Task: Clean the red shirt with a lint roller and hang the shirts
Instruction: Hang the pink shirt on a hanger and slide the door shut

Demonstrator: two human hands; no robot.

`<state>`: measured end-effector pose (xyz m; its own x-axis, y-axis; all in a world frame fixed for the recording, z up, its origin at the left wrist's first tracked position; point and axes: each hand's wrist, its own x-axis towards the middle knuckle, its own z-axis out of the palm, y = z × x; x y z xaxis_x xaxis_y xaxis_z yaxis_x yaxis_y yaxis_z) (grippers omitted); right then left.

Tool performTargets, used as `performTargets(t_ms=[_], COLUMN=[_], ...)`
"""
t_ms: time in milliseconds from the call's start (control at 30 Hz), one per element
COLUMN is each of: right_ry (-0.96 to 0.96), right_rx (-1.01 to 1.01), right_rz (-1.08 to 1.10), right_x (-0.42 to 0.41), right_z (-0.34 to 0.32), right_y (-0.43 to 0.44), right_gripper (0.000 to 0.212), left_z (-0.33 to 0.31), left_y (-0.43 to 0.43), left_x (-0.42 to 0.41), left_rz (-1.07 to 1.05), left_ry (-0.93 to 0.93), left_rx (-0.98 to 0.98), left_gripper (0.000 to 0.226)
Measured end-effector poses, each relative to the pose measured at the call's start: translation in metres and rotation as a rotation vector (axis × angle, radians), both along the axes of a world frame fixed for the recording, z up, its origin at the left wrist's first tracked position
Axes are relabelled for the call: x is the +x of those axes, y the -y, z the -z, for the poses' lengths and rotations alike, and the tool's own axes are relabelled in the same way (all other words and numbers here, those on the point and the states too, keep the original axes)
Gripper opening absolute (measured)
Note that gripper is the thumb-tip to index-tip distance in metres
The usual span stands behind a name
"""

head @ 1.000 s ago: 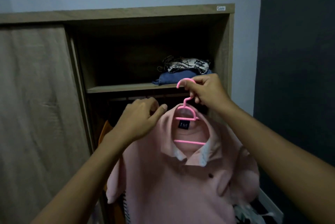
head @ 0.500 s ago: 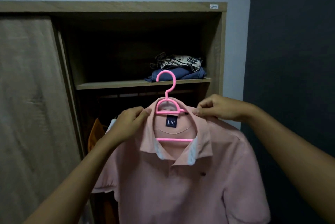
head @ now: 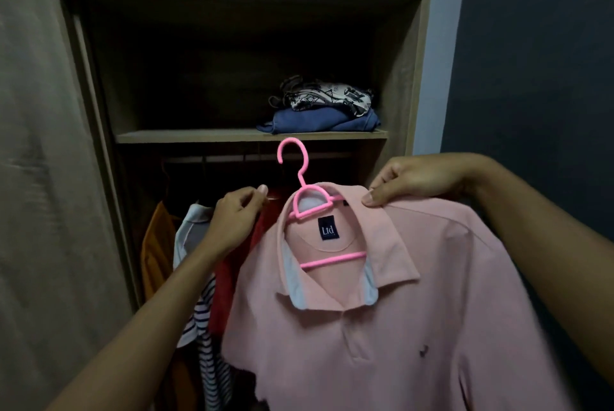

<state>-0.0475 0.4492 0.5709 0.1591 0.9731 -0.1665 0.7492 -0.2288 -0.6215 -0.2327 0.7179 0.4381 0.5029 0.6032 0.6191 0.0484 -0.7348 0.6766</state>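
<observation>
A pale pink short-sleeved polo shirt (head: 382, 327), with a dark blue neck label reading "Ltd", hangs on a bright pink plastic hanger (head: 312, 208). It is held up in the air in front of an open wooden wardrobe (head: 422, 61). The right hand (head: 408, 181) grips the shirt at the shoulder just beside the collar, with the thumb on the front of the fabric and the fingers curled over the top. The left hand (head: 237, 214) is just to the left of the hanger, fingers curled and thumb tip against the forefinger. Whether it pinches anything cannot be told. The hanger's hook points up, free in the air, in front of the shelf edge and the clothes rail (head: 232, 158) just below it. Behind the left hand, partly covered by the pink shirt, a red shirt (head: 232, 271) hangs in the wardrobe's lower section. To its left hang a navy-and-white striped garment (head: 206, 321) with a pale collar and, further left, an orange garment (head: 156, 244). On the wooden shelf (head: 186, 137) above lies a folded blue garment (head: 319, 121) with a black-and-white patterned cloth (head: 329, 98) on top. A wood-grain sliding door (head: 50, 178) covers the wardrobe's left side. A dark wall (head: 531, 78) stands to the right.
</observation>
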Motion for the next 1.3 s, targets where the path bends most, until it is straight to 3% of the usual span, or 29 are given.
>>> performTargets(t_ms=[167, 267, 500, 633, 967, 1300], right_ry=[0.120, 0.143, -0.116, -0.058, 0.118, 0.121], right_rx=[-0.087, -0.111, 0.043, 0.189, 0.499, 0.437], right_rz=[0.106, 0.184, 0.447, 0.547, 0.696, 0.746], right_x=[0.014, 0.030, 0.065, 0.081, 0.113, 0.149], right_z=[0.002, 0.018, 0.069, 0.106, 0.147, 0.163], right_y=[-0.024, -0.047, -0.115, -0.163, -0.241, -0.256], right_gripper=[0.030, 0.027, 0.027, 0.036, 0.047, 0.047], left_z=[0.011, 0.022, 0.041, 0.045, 0.060, 0.061], left_y=[-0.029, -0.046, -0.101, -0.131, -0.150, -0.138], left_x=[0.025, 0.041, 0.080, 0.097, 0.134, 0.147], left_rz=[-0.096, -0.156, -0.327, -0.301, -0.226, -0.219], left_ry=[0.001, -0.061, -0.254, -0.461, -0.708, -0.740], left_rx=[-0.007, -0.035, -0.159, -0.123, 0.066, 0.064], left_gripper=[0.023, 0.016, 0.035, 0.045, 0.044, 0.044])
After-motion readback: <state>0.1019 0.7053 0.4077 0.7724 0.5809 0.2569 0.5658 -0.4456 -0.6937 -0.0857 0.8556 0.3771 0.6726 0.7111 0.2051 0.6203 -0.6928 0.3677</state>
